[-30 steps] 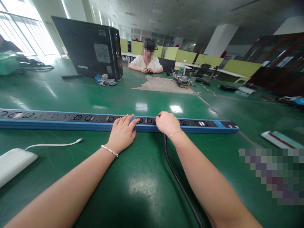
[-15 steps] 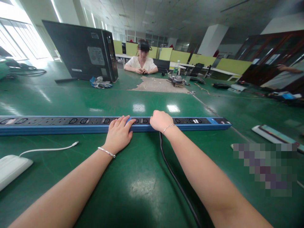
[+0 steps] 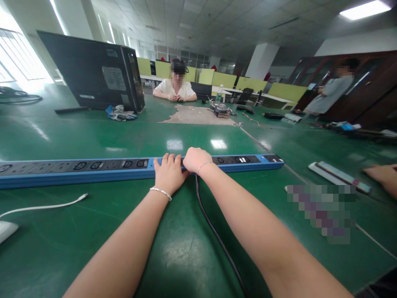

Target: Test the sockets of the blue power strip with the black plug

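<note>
A long blue power strip [image 3: 93, 178] with black sockets lies across the green table. My left hand [image 3: 169, 173] rests over the strip's top, its fingers stretched out and a little apart, the thumb reaching toward the other hand. Right beside it, my right hand [image 3: 197, 159] is closed in a fist against the sockets. From under that fist a black power cable [image 3: 214, 229] runs down toward me, so its plug end is hidden inside the hand. Whether the plug sits in a socket cannot be seen.
A black computer case [image 3: 93, 74] stands at the back left, with gloves [image 3: 120, 113] beside it. Across the table sits a person [image 3: 175, 87]; another person [image 3: 333, 89] stands far right. Someone's hand [image 3: 383, 176] is near a white-edged strip [image 3: 338, 176]. A white cable [image 3: 46, 208] lies left.
My left hand has slid right along the power strip, up against my right hand, which stays closed at the sockets. The view has shifted right, and another person's hand has appeared at the right edge.
</note>
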Motion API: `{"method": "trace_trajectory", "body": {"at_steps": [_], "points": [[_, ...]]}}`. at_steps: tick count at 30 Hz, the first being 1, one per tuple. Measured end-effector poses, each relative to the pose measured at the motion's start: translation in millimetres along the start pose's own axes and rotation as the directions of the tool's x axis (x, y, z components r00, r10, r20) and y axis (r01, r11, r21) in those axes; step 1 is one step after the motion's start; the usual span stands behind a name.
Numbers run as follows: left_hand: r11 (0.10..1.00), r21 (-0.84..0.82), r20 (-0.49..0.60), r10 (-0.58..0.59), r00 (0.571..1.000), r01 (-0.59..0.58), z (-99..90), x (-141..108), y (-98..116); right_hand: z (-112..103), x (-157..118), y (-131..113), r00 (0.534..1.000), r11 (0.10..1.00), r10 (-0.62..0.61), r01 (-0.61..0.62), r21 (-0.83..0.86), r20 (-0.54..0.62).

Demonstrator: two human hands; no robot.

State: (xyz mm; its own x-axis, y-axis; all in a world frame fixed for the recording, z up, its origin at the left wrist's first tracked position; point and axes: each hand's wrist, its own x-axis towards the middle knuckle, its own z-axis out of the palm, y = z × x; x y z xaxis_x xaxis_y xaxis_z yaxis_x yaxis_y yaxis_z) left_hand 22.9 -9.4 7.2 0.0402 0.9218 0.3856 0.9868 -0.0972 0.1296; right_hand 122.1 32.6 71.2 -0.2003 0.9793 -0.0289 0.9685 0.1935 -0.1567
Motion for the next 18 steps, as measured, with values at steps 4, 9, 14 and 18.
{"method": "trace_trajectory", "body": {"at_steps": [4, 9, 14, 18], "points": [[0.999, 0.022, -0.065, 0.044, 0.997, -0.043, 5.7, -3.1, 1.1, 4.1, -1.2, -0.8, 0.999, 1.0, -0.004, 0.004, -0.001, -0.052], [0.998, 0.028, -0.091, 0.056, 0.994, -0.054, 7.0, -3.5, -3.6, 0.4, 2.0, -0.1, 1.0, 0.999, -0.028, 0.028, -0.016, -0.002], [0.998, 0.028, -0.115, 0.06, 0.992, -0.058, 9.8, -3.4, -3.2, 6.2, -5.0, 2.2, 0.998, 1.0, 0.003, -0.003, -0.002, -0.068], [0.998, 0.026, -0.13, 0.065, 0.989, -0.062, 11.7, -4.0, -4.2, 10.2, -7.8, 1.4, 0.993, 1.0, 0.022, -0.023, -0.001, -0.113]]}}
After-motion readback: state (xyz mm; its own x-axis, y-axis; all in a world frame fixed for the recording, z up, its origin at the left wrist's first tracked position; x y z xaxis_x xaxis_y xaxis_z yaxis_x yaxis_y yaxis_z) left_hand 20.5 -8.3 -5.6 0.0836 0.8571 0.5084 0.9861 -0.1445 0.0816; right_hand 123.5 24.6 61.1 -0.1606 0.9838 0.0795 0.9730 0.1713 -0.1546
